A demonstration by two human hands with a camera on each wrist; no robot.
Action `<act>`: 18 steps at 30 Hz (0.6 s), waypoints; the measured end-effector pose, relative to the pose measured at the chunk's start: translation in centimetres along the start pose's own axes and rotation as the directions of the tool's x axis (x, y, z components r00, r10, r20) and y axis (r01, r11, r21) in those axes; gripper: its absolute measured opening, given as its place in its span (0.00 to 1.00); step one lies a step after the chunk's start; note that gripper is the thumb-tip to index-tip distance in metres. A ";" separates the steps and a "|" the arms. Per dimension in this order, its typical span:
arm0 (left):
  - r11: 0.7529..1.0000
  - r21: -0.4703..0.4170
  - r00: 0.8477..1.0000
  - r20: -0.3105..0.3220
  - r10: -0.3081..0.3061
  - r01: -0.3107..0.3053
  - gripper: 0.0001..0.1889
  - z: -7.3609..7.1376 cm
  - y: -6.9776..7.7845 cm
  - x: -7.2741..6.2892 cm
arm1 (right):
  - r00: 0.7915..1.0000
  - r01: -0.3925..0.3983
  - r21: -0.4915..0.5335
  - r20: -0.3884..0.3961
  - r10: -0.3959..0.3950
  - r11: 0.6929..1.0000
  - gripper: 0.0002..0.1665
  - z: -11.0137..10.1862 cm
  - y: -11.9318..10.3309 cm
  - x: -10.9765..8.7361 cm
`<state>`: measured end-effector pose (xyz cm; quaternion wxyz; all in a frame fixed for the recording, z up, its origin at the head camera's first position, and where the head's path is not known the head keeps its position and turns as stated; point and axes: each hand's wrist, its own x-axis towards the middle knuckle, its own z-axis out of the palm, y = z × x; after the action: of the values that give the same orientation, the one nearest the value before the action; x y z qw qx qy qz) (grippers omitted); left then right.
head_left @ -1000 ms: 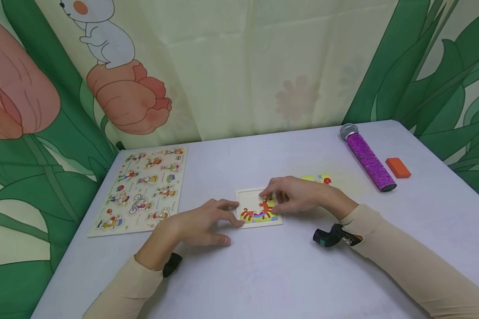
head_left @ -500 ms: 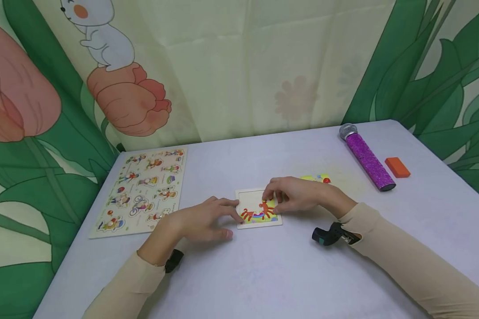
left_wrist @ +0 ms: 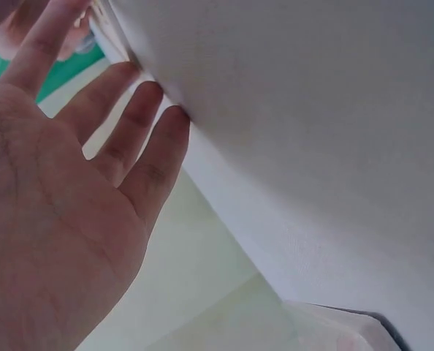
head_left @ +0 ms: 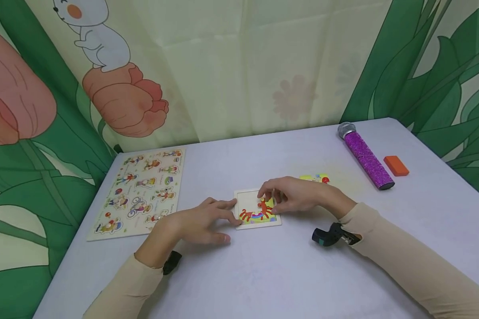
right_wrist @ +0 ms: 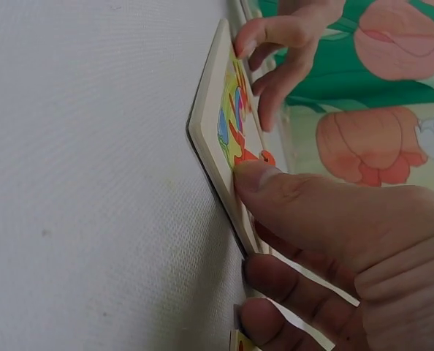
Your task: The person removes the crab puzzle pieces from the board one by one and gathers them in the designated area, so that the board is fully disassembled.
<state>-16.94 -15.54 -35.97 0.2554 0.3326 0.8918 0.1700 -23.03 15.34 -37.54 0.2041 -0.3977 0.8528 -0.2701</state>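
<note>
A small square jigsaw puzzle (head_left: 248,196) in a pale wooden frame lies mid-table, its lower part filled by a red-orange horse-like picture and its upper left bare. My left hand (head_left: 201,222), fingers spread and fairly straight, touches the frame's left edge with its fingertips. At the right side, my right hand (head_left: 293,194) has curled fingers and pinches a puzzle piece (head_left: 265,206), thumb on its near side; the index fingertip is mostly hidden in the right wrist view. There, the thumb (right_wrist: 257,178) presses by the frame's edge. More yellow puzzle pieces (head_left: 315,178) lie just behind the right wrist.
A large peg puzzle board (head_left: 143,190) with several cartoon figures lies at the left. On the right are a purple glittery microphone (head_left: 367,159) and an orange block (head_left: 397,165). A printed curtain (head_left: 239,71) hangs behind the white table (head_left: 255,274).
My right fingertips have shifted slightly right and then back left over the puzzle's upper part. The left hand stays at the frame's left edge with hardly any movement.
</note>
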 end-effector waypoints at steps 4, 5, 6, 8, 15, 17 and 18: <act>1.000 0.008 1.000 -0.001 0.000 0.000 0.21 0.0 0.0 -0.1 | 1.000 0.004 -0.047 0.013 -0.004 0.999 0.25 -0.2 -0.3 -0.2; 1.000 0.009 1.000 -0.004 0.002 -0.002 0.20 0.0 0.0 -0.1 | 1.000 0.005 -0.054 0.014 -0.004 0.999 0.25 -0.2 -0.4 -0.3; 1.000 0.012 1.000 -0.007 0.007 -0.007 0.20 0.0 0.0 -0.1 | 1.000 0.006 -0.060 0.015 -0.005 0.998 0.25 -0.3 -0.5 -0.3; 1.000 0.018 1.000 -0.006 0.007 -0.007 0.21 0.0 0.1 -0.1 | 1.000 0.014 -0.079 0.012 -0.013 0.997 0.24 -0.3 -0.6 -0.3; 1.000 0.016 1.000 -0.004 -0.005 0.005 0.21 0.3 0.2 -0.1 | 0.995 0.095 -0.174 -0.022 -0.101 0.980 0.21 0.2 -0.8 0.0; 1.000 0.020 1.000 -0.008 0.002 -0.002 0.22 0.3 0.2 -0.1 | 0.993 0.107 -0.183 -0.032 -0.114 0.977 0.19 0.3 -0.9 0.0; 1.000 0.020 1.000 -0.008 0.005 -0.005 0.22 0.3 0.2 -0.1 | 0.993 0.108 -0.184 -0.037 -0.116 0.977 0.19 0.3 -0.9 0.0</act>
<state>-16.64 -15.45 -36.11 0.2480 0.3366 0.8937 0.1630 -22.37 14.74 -37.22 0.1312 -0.4555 0.8547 -0.2116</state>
